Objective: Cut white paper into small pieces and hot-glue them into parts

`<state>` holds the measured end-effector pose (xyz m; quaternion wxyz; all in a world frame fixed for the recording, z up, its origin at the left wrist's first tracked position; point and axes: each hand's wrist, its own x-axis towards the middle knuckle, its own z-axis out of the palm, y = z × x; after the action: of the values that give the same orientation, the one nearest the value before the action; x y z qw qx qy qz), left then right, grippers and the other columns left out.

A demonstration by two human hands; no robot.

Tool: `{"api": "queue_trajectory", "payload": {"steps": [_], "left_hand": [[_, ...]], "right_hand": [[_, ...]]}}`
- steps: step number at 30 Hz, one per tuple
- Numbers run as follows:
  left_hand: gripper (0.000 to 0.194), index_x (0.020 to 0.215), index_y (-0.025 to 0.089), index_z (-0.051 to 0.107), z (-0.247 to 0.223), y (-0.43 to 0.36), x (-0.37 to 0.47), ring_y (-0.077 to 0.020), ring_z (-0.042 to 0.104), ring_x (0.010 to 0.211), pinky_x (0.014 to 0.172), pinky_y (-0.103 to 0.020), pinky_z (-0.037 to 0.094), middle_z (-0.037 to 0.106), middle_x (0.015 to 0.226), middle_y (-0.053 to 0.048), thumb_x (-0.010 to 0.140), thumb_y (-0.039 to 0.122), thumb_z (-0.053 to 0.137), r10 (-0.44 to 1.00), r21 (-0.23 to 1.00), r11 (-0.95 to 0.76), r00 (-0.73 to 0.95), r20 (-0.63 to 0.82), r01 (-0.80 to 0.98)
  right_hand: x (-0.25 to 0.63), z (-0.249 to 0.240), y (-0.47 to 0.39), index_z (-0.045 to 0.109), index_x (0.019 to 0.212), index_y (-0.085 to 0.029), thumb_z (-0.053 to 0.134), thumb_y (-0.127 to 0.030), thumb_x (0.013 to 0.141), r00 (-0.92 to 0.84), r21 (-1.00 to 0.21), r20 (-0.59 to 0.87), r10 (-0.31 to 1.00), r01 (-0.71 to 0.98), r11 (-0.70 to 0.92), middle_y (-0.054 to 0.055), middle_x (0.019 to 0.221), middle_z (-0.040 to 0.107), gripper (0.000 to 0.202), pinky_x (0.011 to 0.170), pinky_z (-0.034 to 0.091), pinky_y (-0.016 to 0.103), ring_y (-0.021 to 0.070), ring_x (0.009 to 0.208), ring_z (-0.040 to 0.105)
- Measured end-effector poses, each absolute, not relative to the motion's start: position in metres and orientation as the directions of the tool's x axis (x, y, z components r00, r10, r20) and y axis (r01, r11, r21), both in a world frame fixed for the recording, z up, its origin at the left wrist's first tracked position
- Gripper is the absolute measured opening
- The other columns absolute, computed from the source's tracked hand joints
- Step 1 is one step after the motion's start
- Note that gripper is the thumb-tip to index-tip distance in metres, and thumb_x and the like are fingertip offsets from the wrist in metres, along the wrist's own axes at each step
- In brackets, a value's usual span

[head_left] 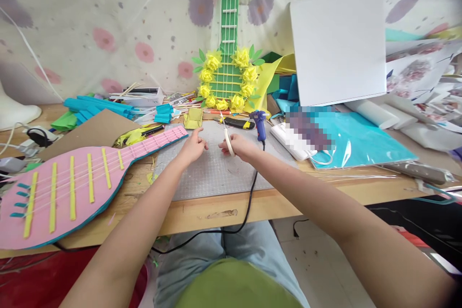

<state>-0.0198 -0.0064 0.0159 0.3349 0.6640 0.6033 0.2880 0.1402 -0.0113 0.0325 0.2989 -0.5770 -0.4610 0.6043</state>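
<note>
My right hand (240, 147) grips white-handled scissors (228, 142) over the grey cutting mat (202, 178), their tips pointing away from me. To the left, my left hand (195, 147) hovers above the mat with its index finger stretched out and nothing visible in it. Just beyond that finger lies a small yellow-green paper piece (193, 118). A green paper guitar (228, 72) ringed with yellow flowers leans upright against the wall covering. On the left of the table rests a pink guitar (83, 183) with yellow strips, its neck reaching near my left hand.
A blue glue gun (259, 125) stands right of the scissors, its black cord crossing the table edge. A black and yellow cutter (238, 123) lies behind them. On the right are a white power strip (288, 142), blue sheets (361, 139) and a white board (339, 48).
</note>
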Motion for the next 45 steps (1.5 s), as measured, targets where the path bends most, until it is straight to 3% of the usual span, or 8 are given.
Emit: {"api": "queue_trajectory", "payload": {"steps": [5,8,11,17,22,28,38,45], "left_hand": [[0.059,0.128,0.009,0.028,0.010,-0.009,-0.011,-0.0137,0.054,0.063,0.061,-0.026,0.038,0.062,0.063,-0.001,0.071,0.012,0.044,0.976,0.858,-0.067,0.211,-0.049,0.509],[0.043,0.117,0.012,0.040,0.006,-0.006,-0.011,-0.0131,0.052,0.058,0.057,-0.025,0.036,0.061,0.060,-0.001,0.074,0.019,0.045,0.976,0.844,-0.054,0.208,-0.069,0.534],[0.019,0.086,0.014,0.054,0.009,-0.003,-0.017,-0.0121,0.049,0.056,0.056,-0.025,0.035,0.061,0.061,-0.002,0.076,0.027,0.044,0.971,0.796,-0.072,0.225,-0.081,0.601],[0.014,0.067,0.015,0.054,0.020,-0.004,-0.039,-0.0106,0.044,0.052,0.052,-0.024,0.030,0.057,0.059,0.000,0.070,0.029,0.050,0.966,0.787,-0.030,0.221,-0.136,0.616],[0.013,0.064,0.016,0.053,0.025,-0.008,-0.048,-0.0094,0.042,0.051,0.055,-0.023,0.031,0.050,0.052,0.003,0.066,0.029,0.052,0.992,0.866,-0.003,0.114,-0.062,0.500],[0.013,0.061,0.016,0.050,0.028,-0.005,-0.045,-0.0082,0.038,0.048,0.052,-0.023,0.028,0.048,0.050,0.004,0.065,0.028,0.053,0.998,0.927,0.041,-0.057,-0.022,0.373],[0.002,0.059,0.015,0.052,0.032,-0.009,-0.020,-0.0085,0.042,0.050,0.055,-0.023,0.032,0.048,0.048,0.004,0.061,0.015,0.050,1.000,0.971,0.026,-0.021,-0.021,0.237],[0.004,0.061,0.015,0.054,0.034,-0.011,-0.018,-0.0085,0.044,0.050,0.056,-0.023,0.035,0.049,0.048,0.004,0.062,0.018,0.052,0.998,0.966,-0.054,0.050,0.043,0.253]], "right_hand": [[0.128,0.022,-0.013,0.041,0.071,-0.017,0.068,-0.008,0.062,-0.150,-0.947,-0.308,0.940,-0.046,-0.317,-0.006,0.051,0.051,0.029,0.055,0.048,0.021,0.0064,0.046,0.051],[0.124,0.022,-0.008,0.042,0.070,-0.016,0.067,-0.005,0.062,-0.123,-0.961,-0.272,0.955,-0.023,-0.276,-0.006,0.050,0.050,0.029,0.053,0.046,0.020,0.0063,0.045,0.050],[0.129,0.025,0.001,0.042,0.070,-0.016,0.067,-0.004,0.062,-0.061,-0.960,-0.280,0.958,0.017,-0.279,-0.006,0.050,0.048,0.029,0.050,0.045,0.020,0.0059,0.045,0.049],[0.147,0.030,0.015,0.040,0.079,-0.016,0.065,-0.010,0.066,0.013,-0.962,-0.271,0.962,0.018,-0.271,-0.003,0.063,0.051,0.029,0.056,0.048,0.022,0.0064,0.052,0.052],[0.161,0.030,0.007,0.044,0.093,-0.015,0.062,-0.045,0.068,-0.081,-0.929,-0.206,0.975,0.330,-0.169,0.009,0.094,0.058,0.042,0.068,0.046,0.028,0.0149,0.078,0.057],[0.165,0.037,-0.023,0.045,0.102,-0.016,0.054,-0.067,0.063,-0.286,-0.648,-0.251,0.925,0.760,0.059,0.013,0.105,0.057,0.065,0.073,0.041,0.031,0.0247,0.092,0.056],[0.129,0.048,-0.033,0.044,0.107,-0.014,0.046,-0.076,0.059,-0.301,-0.470,-0.230,0.925,0.867,0.166,0.017,0.112,0.055,0.079,0.077,0.041,0.034,0.0301,0.101,0.054],[0.125,0.050,-0.034,0.043,0.108,-0.012,0.052,-0.069,0.060,-0.275,-0.489,-0.237,0.932,0.863,0.130,0.018,0.111,0.056,0.074,0.074,0.042,0.032,0.0284,0.099,0.055]]}}
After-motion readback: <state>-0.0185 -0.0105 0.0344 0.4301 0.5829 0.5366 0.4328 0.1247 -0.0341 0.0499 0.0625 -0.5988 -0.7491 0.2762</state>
